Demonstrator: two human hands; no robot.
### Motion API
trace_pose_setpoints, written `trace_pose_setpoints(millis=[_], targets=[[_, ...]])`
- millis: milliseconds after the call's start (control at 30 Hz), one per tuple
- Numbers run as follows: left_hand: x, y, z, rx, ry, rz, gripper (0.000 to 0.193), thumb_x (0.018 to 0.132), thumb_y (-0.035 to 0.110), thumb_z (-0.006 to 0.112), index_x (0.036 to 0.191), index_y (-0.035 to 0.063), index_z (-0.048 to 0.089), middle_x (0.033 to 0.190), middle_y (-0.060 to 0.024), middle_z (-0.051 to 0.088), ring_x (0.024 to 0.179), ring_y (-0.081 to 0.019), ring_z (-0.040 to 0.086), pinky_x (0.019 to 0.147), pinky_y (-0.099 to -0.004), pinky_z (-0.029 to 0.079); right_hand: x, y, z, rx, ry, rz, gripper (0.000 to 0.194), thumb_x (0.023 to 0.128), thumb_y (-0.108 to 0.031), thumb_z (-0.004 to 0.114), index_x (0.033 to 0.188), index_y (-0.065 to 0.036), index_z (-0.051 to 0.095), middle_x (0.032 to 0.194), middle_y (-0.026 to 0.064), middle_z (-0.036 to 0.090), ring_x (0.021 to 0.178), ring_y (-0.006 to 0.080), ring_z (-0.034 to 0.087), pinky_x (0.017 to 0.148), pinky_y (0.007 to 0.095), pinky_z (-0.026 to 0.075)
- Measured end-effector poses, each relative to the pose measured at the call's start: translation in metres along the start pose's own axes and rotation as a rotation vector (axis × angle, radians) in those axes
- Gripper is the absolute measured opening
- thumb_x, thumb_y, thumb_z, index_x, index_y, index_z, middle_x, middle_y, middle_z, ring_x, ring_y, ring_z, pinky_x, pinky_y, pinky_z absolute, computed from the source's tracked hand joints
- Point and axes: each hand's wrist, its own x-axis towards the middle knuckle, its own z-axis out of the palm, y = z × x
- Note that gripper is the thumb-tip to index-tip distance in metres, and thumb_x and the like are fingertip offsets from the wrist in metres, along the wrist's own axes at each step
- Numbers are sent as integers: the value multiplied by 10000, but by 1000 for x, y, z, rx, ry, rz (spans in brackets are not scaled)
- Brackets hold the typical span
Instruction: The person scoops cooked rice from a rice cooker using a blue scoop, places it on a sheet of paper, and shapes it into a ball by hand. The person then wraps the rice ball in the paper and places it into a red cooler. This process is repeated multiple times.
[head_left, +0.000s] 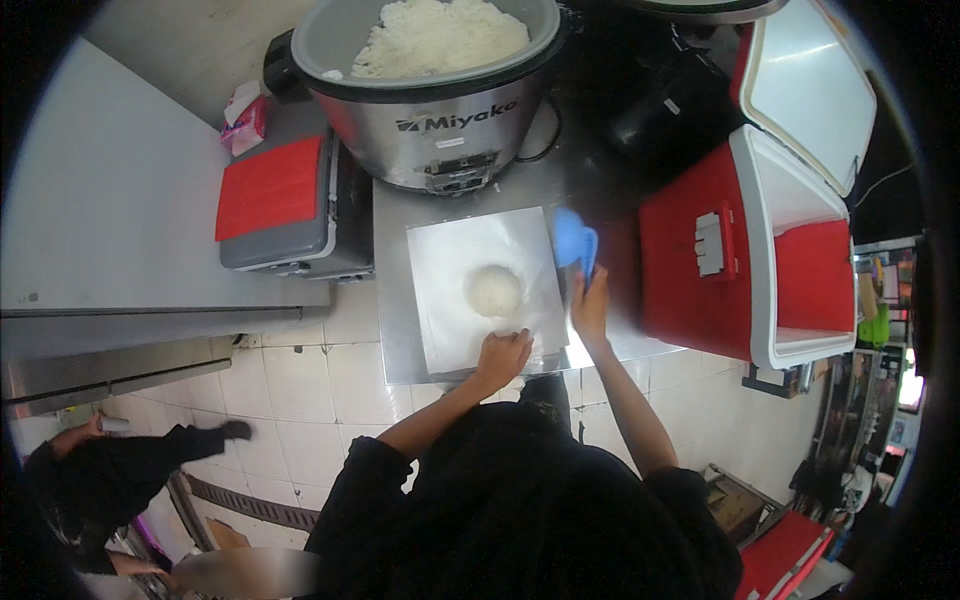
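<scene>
A rounded mound of white rice (495, 291) sits on a stack of white wrapping paper sheets (450, 255). My left hand (505, 361) rests at the near edge of the paper, just below the mound, with its fingers bent; whether it pinches a sheet cannot be made out. In my right hand (591, 306) is the handle of a blue plastic scoop (570, 236), slightly blurred, beside the paper's right edge. Beyond the paper stands a large Miyako rice cooker (442, 127) without its lid, holding a heap of cooked rice (446, 37).
The steel table (397, 322) carries the paper and cooker. At right, a red cooler box (694, 255) has its white-lined lid raised. On the left are a grey cooler box (285, 244) with a red sheet on it and a tissue pack (244, 124). Another person (112, 480) is at lower left.
</scene>
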Motion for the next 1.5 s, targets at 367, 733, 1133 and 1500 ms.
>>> trace_pose_setpoints(millis=[367,733,1133,1500], targets=[[-4,-1,-8,22,157,253,365,834,223,603,519,42,567,555,-137,563,516,-305,552,557,-414,443,35,5,42,-209,12,-47,473,861,-350,580,1089,59,510,963,202,607,879,349,598,825,417,457],[156,-81,-113,-71,-163,43,581,677,211,714,1199,119,477,1167,-87,543,1106,-285,471,959,-482,297,70,35,55,771,-698,221,449,816,-219,636,1204,-31,509,1194,115,565,1092,163,519,923,291,404],[184,-98,-129,-188,-252,82,427,696,198,718,1068,67,556,1025,-152,623,915,-306,587,771,-381,447,100,-17,52,548,-806,-99,620,827,-305,650,1334,-39,414,1239,124,537,1141,181,482,957,306,382],[183,-130,-110,-173,-326,-93,482,745,446,659,1019,51,614,882,-151,660,790,-323,625,746,-383,477,20,39,3,843,-893,344,605,815,-147,640,1353,-105,366,1261,135,503,1077,189,527,873,283,451]])
